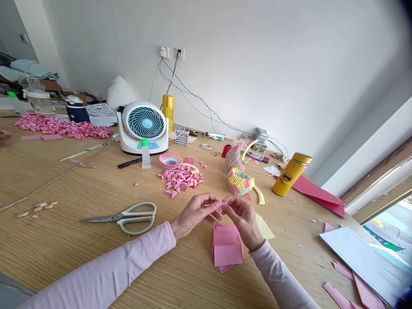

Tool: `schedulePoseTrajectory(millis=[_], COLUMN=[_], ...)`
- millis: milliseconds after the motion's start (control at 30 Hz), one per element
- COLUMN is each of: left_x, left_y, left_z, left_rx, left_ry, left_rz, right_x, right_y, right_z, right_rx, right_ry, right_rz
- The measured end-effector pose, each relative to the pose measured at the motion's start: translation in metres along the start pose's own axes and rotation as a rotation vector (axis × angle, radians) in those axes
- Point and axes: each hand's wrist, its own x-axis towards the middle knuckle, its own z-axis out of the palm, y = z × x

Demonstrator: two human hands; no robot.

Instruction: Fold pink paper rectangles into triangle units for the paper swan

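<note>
Between my two hands is a small piece of pink paper (220, 207), mostly covered by the fingers. My left hand (200, 211) pinches it from the left, thumb on top. From the right, the thumb and fingertips of my right hand (242, 218) press on it too. Just below lies a stack of pink paper slips (228, 249), with a pale yellow sheet (264, 227) partly behind my right wrist. Beyond the hands sits a heap of folded pink paper pieces (183, 178). White-handled scissors (128, 218) rest left of my left hand.
Two folded-paper models, a yellow-rimmed one (240, 182) and a pink one (234, 159), stand ahead. A yellow flask (291, 174) is at right, a white fan (144, 126) behind. A glue bottle (146, 155) stands before the fan. Fingers of another person (4, 135) show at far left.
</note>
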Motion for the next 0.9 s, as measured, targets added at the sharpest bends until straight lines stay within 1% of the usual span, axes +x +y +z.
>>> schedulePoseTrajectory(millis=[200,400,533,667,733,800,900], left_x=[0.001,0.002,0.0,0.0,0.0,0.001,0.002], left_y=[-0.002,-0.003,-0.003,-0.004,-0.005,-0.005,-0.003], left_z=[-0.002,-0.001,0.0,0.0,-0.001,-0.001,-0.002], left_rx=[0.056,0.167,0.234,0.24,0.212,0.169,0.119], left_ry=[-0.021,0.021,0.03,0.027,0.015,0.005,0.031], left_rz=[0.072,0.125,0.17,0.17,0.153,0.123,0.072], right_x=[0.0,0.0,0.0,0.001,0.003,0.005,0.008], right_y=[-0.002,-0.006,-0.006,-0.004,-0.003,-0.003,-0.004], right_z=[-0.001,-0.004,-0.006,-0.006,-0.008,-0.011,-0.02], right_rx=[-0.088,-0.109,-0.282,-0.404,-0.387,-0.316,-0.232], right_ry=[-0.013,-0.044,-0.059,-0.045,-0.079,-0.143,-0.207], right_rz=[-0.004,-0.004,-0.018,-0.052,-0.052,-0.028,-0.026])
